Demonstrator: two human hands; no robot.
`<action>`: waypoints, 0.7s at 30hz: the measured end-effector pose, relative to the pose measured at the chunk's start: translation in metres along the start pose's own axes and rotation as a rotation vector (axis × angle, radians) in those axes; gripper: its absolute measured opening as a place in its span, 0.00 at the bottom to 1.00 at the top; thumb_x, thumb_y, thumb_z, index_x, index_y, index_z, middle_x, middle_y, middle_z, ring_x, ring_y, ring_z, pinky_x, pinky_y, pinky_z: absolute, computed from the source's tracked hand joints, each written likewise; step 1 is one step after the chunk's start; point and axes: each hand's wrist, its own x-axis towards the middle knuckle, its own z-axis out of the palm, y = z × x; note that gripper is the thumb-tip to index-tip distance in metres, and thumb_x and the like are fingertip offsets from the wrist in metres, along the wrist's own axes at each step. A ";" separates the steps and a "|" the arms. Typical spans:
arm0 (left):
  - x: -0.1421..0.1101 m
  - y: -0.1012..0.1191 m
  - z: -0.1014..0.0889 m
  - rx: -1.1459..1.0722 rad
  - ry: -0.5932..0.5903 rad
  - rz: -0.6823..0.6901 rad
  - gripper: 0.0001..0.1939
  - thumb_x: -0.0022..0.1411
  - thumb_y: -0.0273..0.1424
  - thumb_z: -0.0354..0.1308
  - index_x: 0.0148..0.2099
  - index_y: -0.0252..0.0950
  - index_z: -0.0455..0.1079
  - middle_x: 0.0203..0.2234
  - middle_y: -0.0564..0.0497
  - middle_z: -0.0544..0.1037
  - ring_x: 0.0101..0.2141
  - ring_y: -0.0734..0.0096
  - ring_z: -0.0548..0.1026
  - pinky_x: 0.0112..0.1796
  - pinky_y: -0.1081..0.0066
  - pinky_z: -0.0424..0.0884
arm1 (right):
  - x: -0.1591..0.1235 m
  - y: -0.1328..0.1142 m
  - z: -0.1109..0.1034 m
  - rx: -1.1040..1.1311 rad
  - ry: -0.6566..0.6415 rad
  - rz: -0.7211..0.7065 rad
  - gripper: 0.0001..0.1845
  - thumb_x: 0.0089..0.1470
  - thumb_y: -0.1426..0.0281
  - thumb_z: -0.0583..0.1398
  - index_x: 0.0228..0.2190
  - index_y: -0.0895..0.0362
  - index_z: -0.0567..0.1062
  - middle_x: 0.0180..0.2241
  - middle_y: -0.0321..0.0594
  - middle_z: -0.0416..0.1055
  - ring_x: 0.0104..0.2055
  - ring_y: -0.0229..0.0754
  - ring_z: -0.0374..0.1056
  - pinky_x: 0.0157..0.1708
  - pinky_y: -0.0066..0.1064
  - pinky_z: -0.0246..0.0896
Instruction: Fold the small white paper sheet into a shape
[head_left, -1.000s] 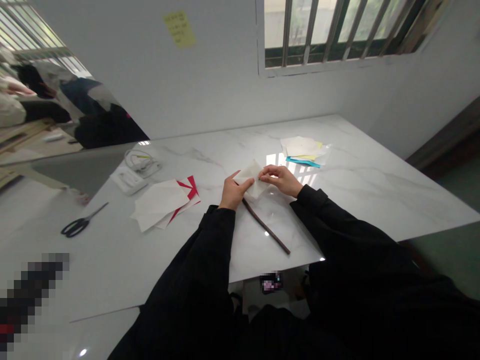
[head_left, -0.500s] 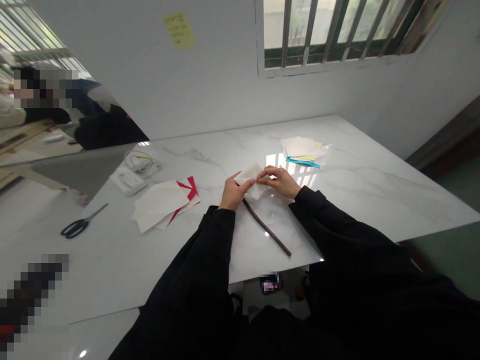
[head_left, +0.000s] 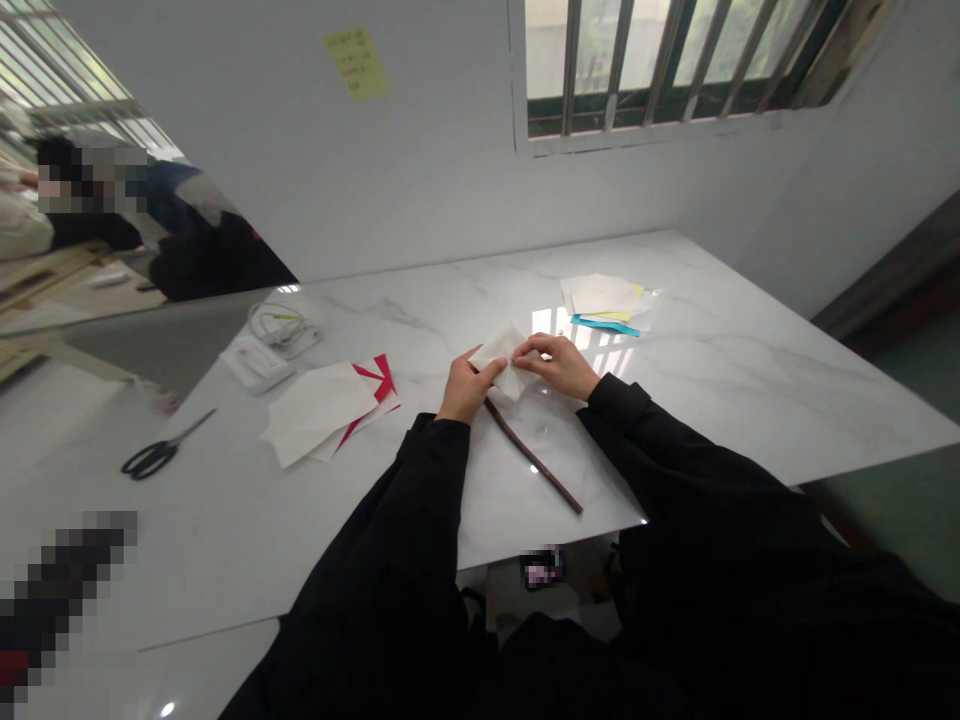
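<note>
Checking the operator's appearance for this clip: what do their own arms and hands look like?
The left sleeve and right sleeve are long, loose and plain black, with no markings showing, and end at the wrists. The left hand and right hand are bare, without gloves.

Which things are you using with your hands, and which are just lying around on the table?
In use:
white paper, pinched by the left hand and the right hand

Just lying about:
dark brown strip
black-handled scissors
white and red paper sheets
pile of coloured papers
white cable
</note>
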 end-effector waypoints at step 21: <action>-0.004 0.005 0.001 0.037 -0.029 0.082 0.27 0.49 0.46 0.77 0.44 0.31 0.80 0.33 0.47 0.83 0.33 0.63 0.79 0.37 0.68 0.73 | -0.001 -0.007 -0.001 -0.068 0.015 0.033 0.17 0.59 0.54 0.67 0.35 0.56 0.85 0.36 0.41 0.80 0.34 0.41 0.66 0.39 0.35 0.60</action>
